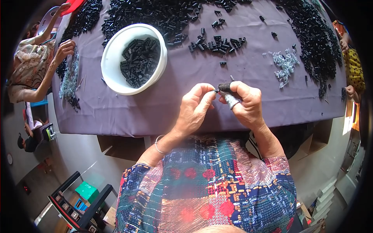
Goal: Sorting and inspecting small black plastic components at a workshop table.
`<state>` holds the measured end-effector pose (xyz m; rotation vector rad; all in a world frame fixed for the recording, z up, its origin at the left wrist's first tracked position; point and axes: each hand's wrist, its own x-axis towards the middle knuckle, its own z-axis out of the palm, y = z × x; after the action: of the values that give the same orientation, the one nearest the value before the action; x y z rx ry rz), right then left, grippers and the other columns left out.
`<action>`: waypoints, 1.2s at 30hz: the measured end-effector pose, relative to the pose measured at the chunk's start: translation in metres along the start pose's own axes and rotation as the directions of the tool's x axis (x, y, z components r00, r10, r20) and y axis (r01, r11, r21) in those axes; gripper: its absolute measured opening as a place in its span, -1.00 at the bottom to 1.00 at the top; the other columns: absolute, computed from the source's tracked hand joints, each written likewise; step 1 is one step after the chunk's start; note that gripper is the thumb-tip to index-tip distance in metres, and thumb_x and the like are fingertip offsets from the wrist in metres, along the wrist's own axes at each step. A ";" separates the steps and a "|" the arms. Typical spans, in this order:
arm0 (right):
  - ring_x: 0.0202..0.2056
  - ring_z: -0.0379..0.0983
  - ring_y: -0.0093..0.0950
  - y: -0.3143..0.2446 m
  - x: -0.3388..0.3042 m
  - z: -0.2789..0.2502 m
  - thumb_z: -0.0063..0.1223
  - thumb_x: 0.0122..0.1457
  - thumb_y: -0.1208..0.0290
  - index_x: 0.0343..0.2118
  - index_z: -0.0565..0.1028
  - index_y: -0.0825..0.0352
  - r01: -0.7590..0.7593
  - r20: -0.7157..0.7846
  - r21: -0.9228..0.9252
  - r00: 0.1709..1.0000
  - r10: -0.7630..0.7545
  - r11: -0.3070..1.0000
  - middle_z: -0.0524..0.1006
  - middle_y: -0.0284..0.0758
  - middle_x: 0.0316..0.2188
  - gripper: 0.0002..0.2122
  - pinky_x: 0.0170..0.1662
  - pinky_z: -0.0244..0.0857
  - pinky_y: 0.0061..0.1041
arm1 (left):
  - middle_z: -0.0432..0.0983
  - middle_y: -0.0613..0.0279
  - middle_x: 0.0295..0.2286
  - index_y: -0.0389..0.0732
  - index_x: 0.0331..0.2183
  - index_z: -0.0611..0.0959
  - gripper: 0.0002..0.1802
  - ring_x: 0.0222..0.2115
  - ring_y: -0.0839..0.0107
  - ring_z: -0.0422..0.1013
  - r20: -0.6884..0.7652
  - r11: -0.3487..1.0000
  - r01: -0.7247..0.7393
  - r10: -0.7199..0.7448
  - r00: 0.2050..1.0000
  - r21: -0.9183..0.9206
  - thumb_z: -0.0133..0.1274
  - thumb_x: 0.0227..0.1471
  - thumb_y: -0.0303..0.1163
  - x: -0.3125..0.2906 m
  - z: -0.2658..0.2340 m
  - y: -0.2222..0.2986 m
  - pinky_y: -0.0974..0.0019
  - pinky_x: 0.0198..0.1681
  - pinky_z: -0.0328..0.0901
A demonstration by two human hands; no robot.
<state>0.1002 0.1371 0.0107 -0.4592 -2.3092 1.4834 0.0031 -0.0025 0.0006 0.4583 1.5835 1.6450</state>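
In front of my chest my two hands meet above the near part of the table. Thumb and index finger of my left hand [196,106] are pinched on a small black plastic piece [217,91]. My right hand [249,104] is closed from the other side, a dark cover on one finger and a grey wrapping [231,101] on another. A small coil spring [232,78] sticks up at its fingertips. Just beyond lies a single black clip-like part [222,63], with a loose cluster of similar parts [219,44] farther off.
A white tub [108,73] of black parts stands at left. Silvery springs [285,64] lie in a pile at right. Large heaps of black parts [147,17] cover the far side of the purple tablecloth [175,70]. Other people's hands [65,50] work at the table's left and right edges.
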 end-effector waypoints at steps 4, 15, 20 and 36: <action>-0.45 0.54 -0.56 -0.001 0.002 -0.002 -0.02 -0.04 0.80 -0.39 0.47 0.48 0.021 0.035 -0.029 0.999 -0.020 0.999 0.55 -0.30 -0.50 -0.85 -0.36 0.43 -0.63 | 0.48 0.35 -0.43 -0.32 -0.23 0.52 -0.82 -0.51 0.63 0.37 0.015 1.000 0.000 0.000 1.000 0.022 0.02 0.12 -0.44 -0.001 -0.001 0.002 0.55 -0.39 0.30; -0.47 0.53 -0.58 0.000 0.002 -0.003 -0.02 -0.03 0.78 -0.40 0.48 0.48 -0.034 0.062 -0.024 0.997 0.036 0.999 0.55 -0.31 -0.52 -0.87 -0.38 0.42 -0.64 | 0.46 0.34 -0.41 -0.32 -0.25 0.50 -0.85 -0.47 0.63 0.36 0.031 0.998 -0.002 0.000 1.000 0.063 -0.04 0.14 -0.45 -0.003 -0.001 0.004 0.54 -0.39 0.33; -0.47 0.52 -0.59 -0.001 0.004 -0.003 -0.03 -0.03 0.77 -0.43 0.47 0.48 -0.042 0.074 -0.018 0.996 0.043 0.999 0.55 -0.33 -0.53 -0.89 -0.38 0.41 -0.64 | 0.46 0.33 -0.42 -0.31 -0.25 0.50 -0.86 -0.46 0.63 0.36 0.020 0.997 -0.020 0.019 1.000 0.069 -0.04 0.14 -0.47 -0.003 -0.001 0.001 0.54 -0.39 0.33; -0.49 0.38 -0.70 0.005 0.008 -0.010 0.02 -0.02 0.73 -0.42 0.47 0.42 -0.114 0.173 0.100 0.980 0.096 0.988 0.48 -0.43 -0.53 -0.90 -0.42 0.30 -0.69 | 0.45 0.32 -0.46 -0.33 -0.26 0.52 -0.84 -0.50 0.62 0.36 0.044 1.000 -0.015 0.014 0.999 0.014 -0.03 0.15 -0.44 0.000 -0.002 0.004 0.52 -0.41 0.34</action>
<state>0.0981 0.1509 0.0108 -0.4480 -2.3456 1.7513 0.0006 -0.0028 0.0037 0.5108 1.5637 1.6249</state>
